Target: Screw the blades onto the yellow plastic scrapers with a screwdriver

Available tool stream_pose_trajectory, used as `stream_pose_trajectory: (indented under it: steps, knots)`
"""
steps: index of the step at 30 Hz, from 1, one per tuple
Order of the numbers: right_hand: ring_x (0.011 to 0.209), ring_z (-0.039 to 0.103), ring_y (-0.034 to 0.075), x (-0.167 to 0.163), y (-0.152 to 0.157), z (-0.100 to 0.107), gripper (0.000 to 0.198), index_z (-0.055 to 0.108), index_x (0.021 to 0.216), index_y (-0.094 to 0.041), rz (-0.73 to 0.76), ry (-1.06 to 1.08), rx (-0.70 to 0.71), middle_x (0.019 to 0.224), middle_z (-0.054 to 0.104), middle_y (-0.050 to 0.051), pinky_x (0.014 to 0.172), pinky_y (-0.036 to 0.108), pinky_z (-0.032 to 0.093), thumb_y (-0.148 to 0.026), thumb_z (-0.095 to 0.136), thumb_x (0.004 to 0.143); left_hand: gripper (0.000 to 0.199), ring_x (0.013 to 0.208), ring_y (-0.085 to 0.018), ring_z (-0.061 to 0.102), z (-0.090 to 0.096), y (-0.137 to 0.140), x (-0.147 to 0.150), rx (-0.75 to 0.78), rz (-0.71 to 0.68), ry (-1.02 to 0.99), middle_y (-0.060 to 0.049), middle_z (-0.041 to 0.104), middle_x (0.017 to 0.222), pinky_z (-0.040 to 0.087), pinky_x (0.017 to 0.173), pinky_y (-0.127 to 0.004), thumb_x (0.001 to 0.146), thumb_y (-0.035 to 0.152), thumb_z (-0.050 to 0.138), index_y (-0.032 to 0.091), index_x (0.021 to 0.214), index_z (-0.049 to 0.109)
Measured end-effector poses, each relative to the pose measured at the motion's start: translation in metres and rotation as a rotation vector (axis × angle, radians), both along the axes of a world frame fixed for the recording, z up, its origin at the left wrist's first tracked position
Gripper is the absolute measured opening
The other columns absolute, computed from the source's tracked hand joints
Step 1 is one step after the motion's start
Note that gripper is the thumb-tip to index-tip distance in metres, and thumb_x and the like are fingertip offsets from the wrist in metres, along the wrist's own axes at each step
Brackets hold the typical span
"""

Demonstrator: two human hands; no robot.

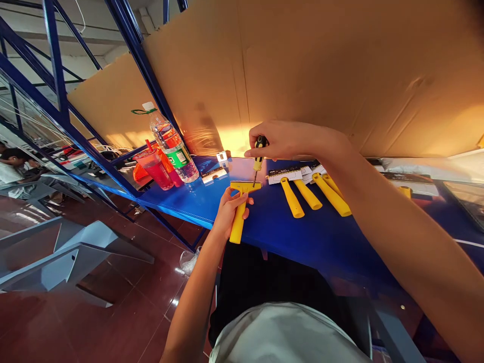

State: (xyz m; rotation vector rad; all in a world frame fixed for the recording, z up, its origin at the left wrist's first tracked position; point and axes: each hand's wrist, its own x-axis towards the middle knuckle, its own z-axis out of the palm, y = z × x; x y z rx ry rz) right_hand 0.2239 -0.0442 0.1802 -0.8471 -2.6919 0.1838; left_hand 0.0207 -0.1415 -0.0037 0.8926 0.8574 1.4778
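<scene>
My left hand (228, 210) is wrapped round the handle of a yellow scraper (238, 227), held at the front edge of the blue table. Above it, my right hand (278, 140) grips a screwdriver (258, 162) with a black and yellow handle. The screwdriver points down, its tip at the right part of the scraper's wide head; whether it sits in a screw is too small to tell. To the right lie several more yellow-handled scrapers (292, 199), some with white and black blade covers or cards at their heads.
A water bottle (174, 146) and a red cup (154, 169) stand at the table's left end. A small metal plate (214, 175) lies near them. Cardboard (302, 65) walls the back. Blue frame bars and a grey chair (75, 257) are left; a person sits farther off.
</scene>
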Motion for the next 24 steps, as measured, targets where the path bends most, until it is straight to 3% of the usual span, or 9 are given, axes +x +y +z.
stream_pose_trajectory:
  steps: [3, 7, 11, 16, 20, 24]
  knots:
    - [0.081, 0.059, 0.022, 0.0013, -0.0015, 0.001, 0.023, 0.071, 0.109, -0.023, 0.014, -0.007, -0.034, 0.1, 0.074, 0.006, 0.069, 0.036, 0.035, -0.038, 0.073, 0.091, 0.059, 0.079, -0.015, 0.069, -0.0003, -0.0001, -0.0002, -0.001, 0.003, -0.002, -0.007, 0.073, 0.11, 0.037, 0.044, -0.018, 0.073, 0.028, 0.1, 0.023, 0.11, 0.055]
    - [0.083, 0.06, 0.024, 0.0027, -0.0057, 0.0034, 0.028, 0.073, 0.11, -0.021, -0.064, -0.03, -0.022, 0.104, 0.075, 0.009, 0.069, 0.037, 0.037, -0.044, 0.073, 0.093, 0.058, 0.079, -0.015, 0.069, -0.001, 0.0002, 0.0, -0.001, 0.002, -0.001, -0.008, 0.073, 0.114, 0.037, 0.044, -0.017, 0.074, 0.027, 0.099, 0.024, 0.111, 0.055]
    - [0.083, 0.06, 0.023, 0.0021, -0.0081, 0.0052, 0.036, 0.074, 0.118, -0.023, -0.003, -0.029, -0.055, 0.101, 0.074, 0.008, 0.07, 0.036, 0.036, -0.046, 0.078, 0.09, 0.058, 0.08, -0.015, 0.068, -0.0008, 0.0003, 0.0001, 0.003, 0.0, -0.003, -0.008, 0.074, 0.116, 0.037, 0.044, -0.017, 0.074, 0.026, 0.098, 0.023, 0.113, 0.055]
    - [0.08, 0.058, 0.023, 0.0017, -0.0081, 0.0052, 0.026, 0.075, 0.105, -0.023, -0.012, -0.001, -0.049, 0.094, 0.072, 0.007, 0.07, 0.037, 0.034, -0.047, 0.073, 0.094, 0.059, 0.078, -0.014, 0.067, 0.0013, -0.0006, -0.0005, -0.01, -0.009, -0.016, -0.007, 0.074, 0.113, 0.037, 0.044, -0.017, 0.073, 0.026, 0.099, 0.024, 0.112, 0.055]
    - [0.079, 0.057, 0.022, 0.0016, -0.0064, 0.0045, 0.029, 0.074, 0.11, -0.023, -0.003, 0.004, -0.051, 0.095, 0.071, 0.006, 0.071, 0.037, 0.034, -0.046, 0.074, 0.093, 0.057, 0.075, -0.013, 0.066, 0.0026, -0.0016, -0.0011, -0.001, -0.009, -0.035, -0.011, 0.077, 0.12, 0.035, 0.046, -0.016, 0.075, 0.026, 0.097, 0.024, 0.113, 0.055]
    - [0.081, 0.057, 0.021, 0.0019, -0.0026, 0.0029, 0.022, 0.072, 0.102, -0.021, -0.04, 0.014, -0.009, 0.1, 0.073, 0.008, 0.07, 0.036, 0.034, -0.042, 0.069, 0.096, 0.058, 0.073, -0.012, 0.065, 0.0042, -0.0021, -0.0013, -0.012, -0.012, -0.05, -0.013, 0.078, 0.126, 0.034, 0.047, -0.016, 0.074, 0.025, 0.098, 0.025, 0.112, 0.054]
